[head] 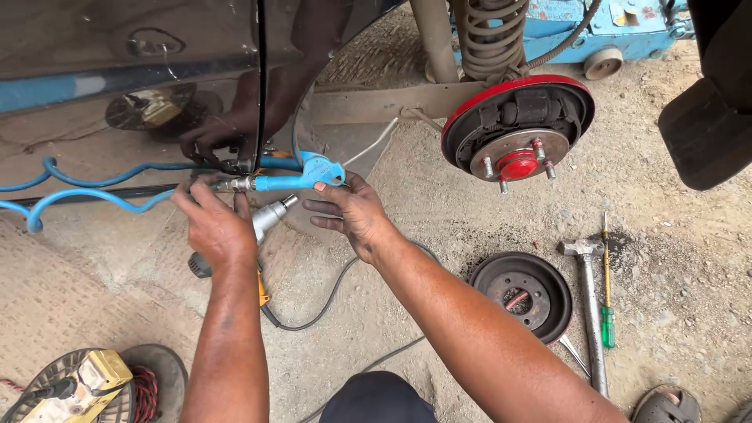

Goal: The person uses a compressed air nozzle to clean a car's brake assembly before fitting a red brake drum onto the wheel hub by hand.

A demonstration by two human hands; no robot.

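The left hand [213,225] is closing its fingers on the metal end of a curly blue air hose [94,182], right where it is joining a bright blue plastic air gun [309,172]. The right hand [352,213] is lying just under the gun, fingers spread and touching its handle, so the gun is sitting between both hands, a little above them. A grey power drill [266,219] is lying on the sandy ground just below the left hand. Off to the right, a red car wheel hub [518,129] is hanging bare, and a dark round brake drum [511,294], a steel hammer [589,305] and a green screwdriver [607,298] are lying on the ground
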